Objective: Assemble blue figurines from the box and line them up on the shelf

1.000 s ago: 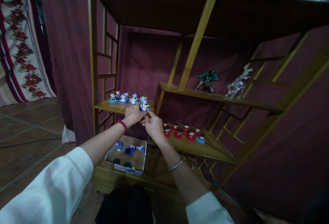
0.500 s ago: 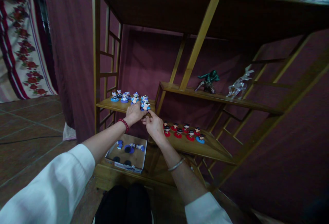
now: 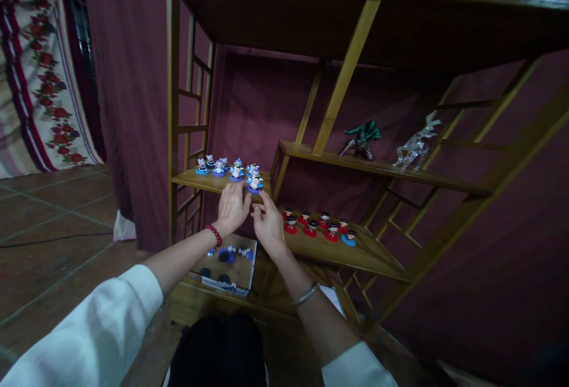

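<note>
On the left shelf stands a small purple-and-white figurine [image 3: 255,184] on a round base, near the front edge. My left hand [image 3: 233,208] is just below and left of it, fingers stretched out and holding nothing. Close to the figurine's right side is the index finger of my right hand [image 3: 269,224]; that hand is loosely open, and whether the fingertip touches the base I cannot tell. Several like figurines stand behind and to the left, among them a white-and-purple one [image 3: 219,167] and one on a blue base [image 3: 202,166].
Below, an open cardboard box [image 3: 243,268] holds more purple figurines and dark discs. Several figurines on red bases [image 3: 310,229] stand on the lower right shelf. A dark green statue [image 3: 362,139] and a clear deer figure [image 3: 414,147] occupy the higher shelf.
My left hand has drawn back and down from the front figurine, which now shows more fully on the shelf. My right hand has shifted slightly. The view has moved a little.
</note>
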The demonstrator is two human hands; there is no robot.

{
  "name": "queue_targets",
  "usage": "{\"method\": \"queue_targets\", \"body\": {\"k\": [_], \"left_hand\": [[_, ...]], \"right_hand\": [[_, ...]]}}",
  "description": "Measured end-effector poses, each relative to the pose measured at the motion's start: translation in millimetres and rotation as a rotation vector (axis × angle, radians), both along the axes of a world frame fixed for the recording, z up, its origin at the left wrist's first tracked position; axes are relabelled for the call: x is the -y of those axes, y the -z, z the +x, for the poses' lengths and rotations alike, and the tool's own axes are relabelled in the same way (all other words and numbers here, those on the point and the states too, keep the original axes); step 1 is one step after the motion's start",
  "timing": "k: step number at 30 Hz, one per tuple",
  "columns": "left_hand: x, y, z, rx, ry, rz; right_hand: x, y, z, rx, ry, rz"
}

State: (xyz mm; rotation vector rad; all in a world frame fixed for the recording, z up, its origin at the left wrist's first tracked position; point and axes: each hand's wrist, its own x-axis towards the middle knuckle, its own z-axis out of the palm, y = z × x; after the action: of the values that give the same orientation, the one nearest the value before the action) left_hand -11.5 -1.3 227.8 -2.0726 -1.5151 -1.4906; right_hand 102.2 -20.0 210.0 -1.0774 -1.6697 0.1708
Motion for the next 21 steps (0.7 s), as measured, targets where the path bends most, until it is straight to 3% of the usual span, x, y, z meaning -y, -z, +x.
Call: {"method": "queue_targets", "body": {"k": [8,21], "left_hand": [[8.0,17.7,-5.8,-0.150,0.092,0.126],[3.7,26.8,-17.7,-0.254,0.185,0.125]], "right_hand": [[5.6,12.1,-4.4,0.035,0.004,0.065],[12.1,27.3,-16.4,0.150,-0.027,0.246]]}}
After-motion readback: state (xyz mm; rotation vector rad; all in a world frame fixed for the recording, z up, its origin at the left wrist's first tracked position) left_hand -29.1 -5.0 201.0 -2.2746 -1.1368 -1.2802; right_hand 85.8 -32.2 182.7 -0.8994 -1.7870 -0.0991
